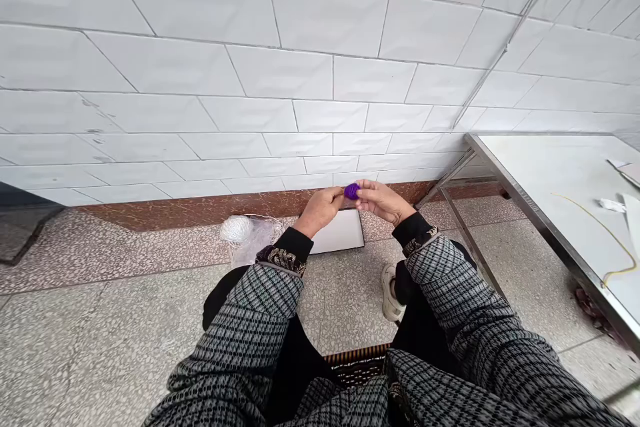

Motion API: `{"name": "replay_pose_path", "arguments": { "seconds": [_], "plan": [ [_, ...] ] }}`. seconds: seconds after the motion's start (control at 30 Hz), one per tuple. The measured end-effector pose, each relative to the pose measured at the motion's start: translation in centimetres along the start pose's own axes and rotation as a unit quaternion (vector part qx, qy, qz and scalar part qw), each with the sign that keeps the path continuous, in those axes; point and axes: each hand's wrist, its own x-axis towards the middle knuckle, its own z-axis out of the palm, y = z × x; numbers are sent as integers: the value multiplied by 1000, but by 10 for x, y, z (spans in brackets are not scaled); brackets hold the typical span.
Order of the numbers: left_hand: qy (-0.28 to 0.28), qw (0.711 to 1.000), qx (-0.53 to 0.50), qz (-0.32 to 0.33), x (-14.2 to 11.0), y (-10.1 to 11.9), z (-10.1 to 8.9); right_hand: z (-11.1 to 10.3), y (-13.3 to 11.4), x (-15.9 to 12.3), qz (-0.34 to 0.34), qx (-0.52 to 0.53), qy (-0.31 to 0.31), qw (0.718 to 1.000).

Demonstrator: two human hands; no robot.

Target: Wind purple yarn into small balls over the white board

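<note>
A small ball of purple yarn (351, 191) is between my two hands, in front of the wall. My right hand (384, 201) has its fingertips closed on the ball's right side. Just left of the ball, my left hand (321, 209) is closed in a pinch, its fingertips close against the yarn. Whatever those left fingers hold is too small to make out. Below the hands, a shallow white box or lid with dark edges (340, 233) lies on the floor. White yarn (237, 229) sits to its left, beside a clear plastic bag (257, 240).
A white-tiled wall (310, 73) rises ahead above a reddish-brown skirting (200, 212). At right stands a metal-edged table (545, 180) carrying a yellow cord (617, 238) and papers. A dark object (25, 220) is at far left. My shoe (391, 293) rests on the speckled floor.
</note>
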Motion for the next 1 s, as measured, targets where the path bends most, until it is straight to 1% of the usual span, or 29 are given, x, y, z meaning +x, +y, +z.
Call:
{"name": "replay_pose_path", "arguments": {
  "seconds": [0.07,0.1,0.17,0.2,0.23,0.27,0.33,0.37,0.4,0.43,0.47,0.53,0.57,0.63,0.7,0.73,0.77,0.8,0.83,0.87,0.9,0.93,0.97,1.0],
  "plan": [
    [-45,999,3,23,-1,2,5,-2,3,6,-37,35,57,997],
    [-72,996,3,42,-2,3,7,-3,4,9,-53,34,83,995],
    [-113,991,0,76,-4,6,7,-4,8,12,-69,-15,125,990],
    [-115,990,-1,87,-5,8,6,-4,10,12,-62,-60,130,988],
    [-104,990,-3,94,-5,8,4,-4,11,12,-44,-112,120,985],
    [-84,992,-5,95,-6,9,1,-4,11,10,-15,-163,91,982],
    [-41,995,-11,89,-5,8,-6,-3,9,4,49,-220,-2,974],
    [-26,996,-12,82,-5,6,-9,-3,7,1,71,-218,-46,972],
    [-15,997,-12,72,-4,4,-11,-2,4,-2,80,-194,-73,975],
    [-7,998,-9,56,-3,2,-12,-2,2,-4,75,-154,-79,982],
    [-2,999,-4,38,-2,1,-12,-2,-1,-5,59,-106,-70,990],
    [3,1000,6,6,-1,-1,-8,-2,-4,-5,17,-12,-26,999],
    [-4,1000,8,2,-1,-1,-5,-2,-5,-3,-5,24,-3,1000],
    [-47,999,1,24,-2,2,2,-2,-3,2,-37,59,38,997],
    [-105,992,-9,64,-4,6,7,-3,3,7,-54,34,79,995],
    [-125,989,-12,79,-5,8,7,-4,5,9,-57,-1,101,993],
    [-132,987,-14,89,-6,10,6,-5,8,11,-54,-50,118,990],
    [-127,987,-15,93,-7,11,4,-5,10,11,-44,-104,123,986],
    [-111,989,-17,91,-7,11,1,-6,11,10,-23,-157,110,981],
    [-91,992,-19,86,-7,10,-2,-6,11,8,5,-200,77,977],
    [-71,994,-21,78,-7,9,-5,-6,10,6,35,-223,29,974],
    [-54,996,-22,69,-6,7,-8,-5,8,3,58,-224,-21,973],
    [-40,997,-20,58,-4,4,-10,-4,6,0,68,-203,-60,975],
    [-28,999,-14,43,-3,2,-11,-3,3,-2,65,-167,-77,981]
  ]
}}
